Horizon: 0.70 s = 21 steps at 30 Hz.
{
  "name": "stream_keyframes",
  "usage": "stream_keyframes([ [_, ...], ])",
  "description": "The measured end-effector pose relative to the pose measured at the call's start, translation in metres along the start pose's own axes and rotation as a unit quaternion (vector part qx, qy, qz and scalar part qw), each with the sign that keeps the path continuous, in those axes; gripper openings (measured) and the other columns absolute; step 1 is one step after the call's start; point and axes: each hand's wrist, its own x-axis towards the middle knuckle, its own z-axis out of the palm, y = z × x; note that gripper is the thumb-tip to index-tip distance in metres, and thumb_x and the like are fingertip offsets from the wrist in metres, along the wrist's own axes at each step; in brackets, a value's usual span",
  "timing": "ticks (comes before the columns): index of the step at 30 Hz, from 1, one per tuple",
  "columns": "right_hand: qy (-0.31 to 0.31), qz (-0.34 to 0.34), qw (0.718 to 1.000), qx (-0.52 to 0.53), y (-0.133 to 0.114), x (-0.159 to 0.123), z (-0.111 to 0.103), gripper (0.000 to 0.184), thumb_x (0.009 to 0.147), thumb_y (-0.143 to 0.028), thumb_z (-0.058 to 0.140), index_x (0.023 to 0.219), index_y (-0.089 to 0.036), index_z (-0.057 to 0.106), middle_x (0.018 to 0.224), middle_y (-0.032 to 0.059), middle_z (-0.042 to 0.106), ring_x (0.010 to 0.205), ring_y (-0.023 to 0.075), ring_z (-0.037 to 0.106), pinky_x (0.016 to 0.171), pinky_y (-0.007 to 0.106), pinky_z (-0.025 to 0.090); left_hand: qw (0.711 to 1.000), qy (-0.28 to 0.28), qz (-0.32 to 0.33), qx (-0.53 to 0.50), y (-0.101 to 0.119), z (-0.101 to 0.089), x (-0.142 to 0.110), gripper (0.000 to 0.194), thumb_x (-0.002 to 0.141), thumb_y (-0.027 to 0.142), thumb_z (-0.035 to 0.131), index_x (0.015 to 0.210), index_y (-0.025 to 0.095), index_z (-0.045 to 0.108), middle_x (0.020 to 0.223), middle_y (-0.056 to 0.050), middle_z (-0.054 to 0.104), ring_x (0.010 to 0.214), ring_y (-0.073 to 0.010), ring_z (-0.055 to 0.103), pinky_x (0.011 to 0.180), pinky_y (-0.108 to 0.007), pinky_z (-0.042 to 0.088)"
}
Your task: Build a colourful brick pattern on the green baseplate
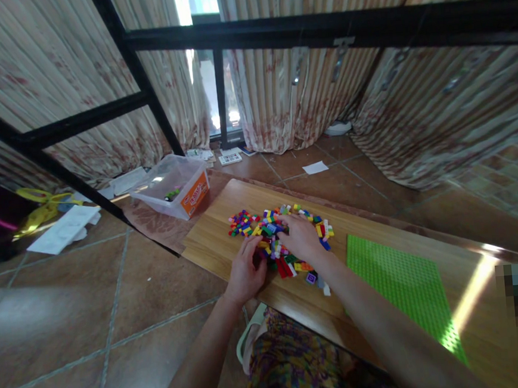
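Note:
A heap of small coloured toy building bricks (286, 263) is spread over a wooden bench top (213, 239). At the heap's near left edge is my left hand (246, 271), its fingers curved and its thumb apart from them, beside the bricks. My right hand (302, 236) reaches into the middle of the heap from the right, fingers bent down among the bricks and apart; its fingertips are partly hidden. No brick can be made out in either grasp. A group of smaller bricks (242, 222) lies at the heap's left side. Right of my right forearm lies a green studded baseplate (395, 279).
Beyond the bench's left end stands a clear plastic box (160, 193) with an orange label and a few dark and green pieces inside. Papers (230, 156) lie on the tiled floor near the curtains (273, 97). A black metal frame (273, 31) crosses the far side.

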Motion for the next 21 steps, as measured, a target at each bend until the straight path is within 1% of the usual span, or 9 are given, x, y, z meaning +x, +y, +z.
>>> stream_keyframes([
  [2,0.009,0.008,1.0,0.013,0.003,-0.004,-0.001,0.037,0.083,-0.021,0.055,0.119,-0.017,0.064,0.113,0.0081,0.069,0.104,0.0244,0.058,0.094,0.035,0.04,1.0,0.006,0.003,0.004,0.0,0.001,0.001,0.047,0.082,0.012,0.056,0.128,0.018,0.05,0.13,-0.013,0.056,0.124,-0.024,0.052,0.107,-0.044,0.043],
  [5,0.027,0.001,0.999,0.022,0.006,-0.009,-0.002,0.033,0.085,-0.023,0.053,0.115,-0.018,0.066,0.113,0.0072,0.069,0.105,0.0235,0.059,0.095,0.033,0.04,1.0,0.021,-0.001,0.01,0.0,0.004,0.003,0.043,0.085,0.017,0.058,0.127,0.018,0.051,0.127,-0.013,0.058,0.121,-0.0237,0.055,0.103,-0.043,0.046],
  [8,0.03,-0.023,0.999,0.006,0.007,-0.013,-0.002,0.029,0.089,-0.021,0.048,0.111,-0.017,0.068,0.11,0.0089,0.07,0.103,0.0238,0.059,0.095,0.034,0.04,0.999,0.036,-0.006,0.017,0.0,0.008,0.005,0.039,0.086,0.021,0.059,0.124,0.018,0.053,0.125,-0.013,0.059,0.119,-0.0234,0.056,0.101,-0.042,0.048],
  [10,0.033,-0.04,0.999,-0.005,0.007,-0.014,-0.002,0.03,0.091,-0.021,0.046,0.11,-0.015,0.068,0.109,0.0106,0.071,0.103,0.0247,0.06,0.096,0.035,0.04,0.999,0.042,-0.008,0.018,0.0,0.01,0.007,0.038,0.086,0.022,0.06,0.123,0.018,0.054,0.123,-0.013,0.06,0.118,-0.0235,0.057,0.101,-0.042,0.048],
  [12,0.046,-0.043,0.998,0.006,0.006,-0.015,-0.001,0.03,0.091,-0.021,0.045,0.112,-0.015,0.067,0.11,0.0111,0.071,0.104,0.025,0.06,0.097,0.036,0.041,0.999,0.044,-0.015,0.015,-0.001,0.011,0.007,0.039,0.084,0.021,0.061,0.122,0.017,0.054,0.122,-0.013,0.06,0.117,-0.0239,0.057,0.101,-0.042,0.048],
  [14,0.068,-0.02,0.996,0.051,0.007,-0.017,-0.001,0.031,0.091,-0.021,0.046,0.112,-0.016,0.067,0.112,0.0103,0.071,0.103,0.0247,0.061,0.095,0.037,0.043,0.999,0.046,-0.024,0.006,-0.003,0.012,0.006,0.04,0.083,0.018,0.061,0.123,0.018,0.054,0.123,-0.012,0.06,0.117,-0.0241,0.057,0.1,-0.042,0.049],
  [16,0.087,0.016,0.988,0.13,0.008,-0.019,-0.001,0.03,0.089,-0.022,0.047,0.112,-0.017,0.068,0.11,0.0094,0.072,0.101,0.0237,0.063,0.092,0.036,0.046,0.998,0.048,-0.029,-0.005,-0.005,0.011,0.005,0.041,0.082,0.015,0.06,0.123,0.018,0.053,0.124,-0.012,0.058,0.117,-0.0238,0.057,0.099,-0.042,0.05],
  [18,0.1,0.041,0.968,0.226,0.009,-0.022,-0.002,0.031,0.088,-0.023,0.049,0.111,-0.017,0.068,0.107,0.0091,0.073,0.099,0.0224,0.066,0.089,0.035,0.048,0.998,0.046,-0.026,-0.017,-0.007,0.01,0.003,0.042,0.082,0.012,0.058,0.123,0.018,0.054,0.126,-0.012,0.057,0.116,-0.0235,0.057,0.098,-0.042,0.05],
  [21,0.119,0.067,0.924,0.357,0.011,-0.028,-0.005,0.03,0.083,-0.025,0.053,0.108,-0.017,0.069,0.103,0.0084,0.074,0.095,0.0216,0.067,0.088,0.035,0.049,0.998,0.044,-0.022,-0.034,-0.008,0.005,-0.001,0.045,0.08,0.008,0.054,0.124,0.018,0.053,0.129,-0.013,0.054,0.115,-0.0229,0.058,0.097,-0.041,0.051],
])
